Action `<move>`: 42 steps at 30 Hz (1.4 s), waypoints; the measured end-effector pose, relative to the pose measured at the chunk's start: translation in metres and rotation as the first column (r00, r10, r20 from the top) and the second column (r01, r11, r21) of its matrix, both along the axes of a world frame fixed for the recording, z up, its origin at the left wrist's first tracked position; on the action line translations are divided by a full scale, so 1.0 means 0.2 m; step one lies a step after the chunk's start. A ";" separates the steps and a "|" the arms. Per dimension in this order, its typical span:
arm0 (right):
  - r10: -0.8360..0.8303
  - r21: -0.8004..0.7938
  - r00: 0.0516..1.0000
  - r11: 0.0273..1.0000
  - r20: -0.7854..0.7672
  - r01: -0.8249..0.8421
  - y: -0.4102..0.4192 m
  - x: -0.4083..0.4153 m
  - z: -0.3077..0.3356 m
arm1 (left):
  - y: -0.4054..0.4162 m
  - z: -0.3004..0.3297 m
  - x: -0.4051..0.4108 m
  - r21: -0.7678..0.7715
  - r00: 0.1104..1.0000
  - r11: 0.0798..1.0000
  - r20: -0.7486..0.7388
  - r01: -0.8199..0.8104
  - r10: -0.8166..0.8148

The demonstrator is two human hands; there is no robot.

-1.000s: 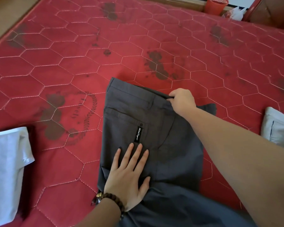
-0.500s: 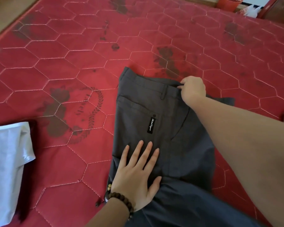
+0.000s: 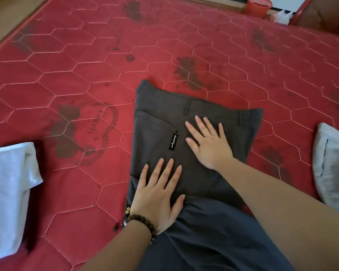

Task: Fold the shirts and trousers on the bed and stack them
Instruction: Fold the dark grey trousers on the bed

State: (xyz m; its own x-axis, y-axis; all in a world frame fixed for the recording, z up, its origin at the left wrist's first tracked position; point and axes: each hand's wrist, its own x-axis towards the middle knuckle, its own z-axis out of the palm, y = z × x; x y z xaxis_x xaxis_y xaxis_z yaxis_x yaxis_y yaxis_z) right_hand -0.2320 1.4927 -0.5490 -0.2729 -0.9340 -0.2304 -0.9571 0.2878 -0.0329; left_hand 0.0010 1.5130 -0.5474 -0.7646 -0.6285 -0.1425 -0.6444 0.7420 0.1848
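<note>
Dark grey trousers (image 3: 160, 133) lie flat in the middle of the red quilted bed (image 3: 86, 55), waistband at the far end, back pocket with a small black label facing up. White folded shirt (image 3: 8, 188) sits at the left edge, pale grey garment (image 3: 333, 165) at the right.

The right hand (image 3: 208, 145) has let go of the waistband (image 3: 194, 106) (now pressing flat).

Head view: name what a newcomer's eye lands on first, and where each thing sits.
The dark grey trousers lie mid-frame on the red quilted mattress, with the left hand and right hand pressed flat on them. A white folded garment sits at the left edge and a light grey one at the right edge.
</note>
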 end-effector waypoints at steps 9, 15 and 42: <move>0.041 -0.072 0.997 0.997 0.066 -0.037 0.19 0.32 0.06 | 0.04 -0.02 0.20 -0.054 1.000 0.998 0.010 0.020 -0.019; 0.023 -0.062 0.996 0.998 -0.090 -0.029 0.27 0.16 -0.01 | 0.03 -0.04 0.19 -0.090 0.999 0.996 -0.024 0.026 -0.028; -0.252 -0.150 0.967 0.955 0.036 0.254 1.83 1.41 0.07 | 1.16 0.05 0.92 -0.038 1.000 0.999 0.023 -0.018 0.019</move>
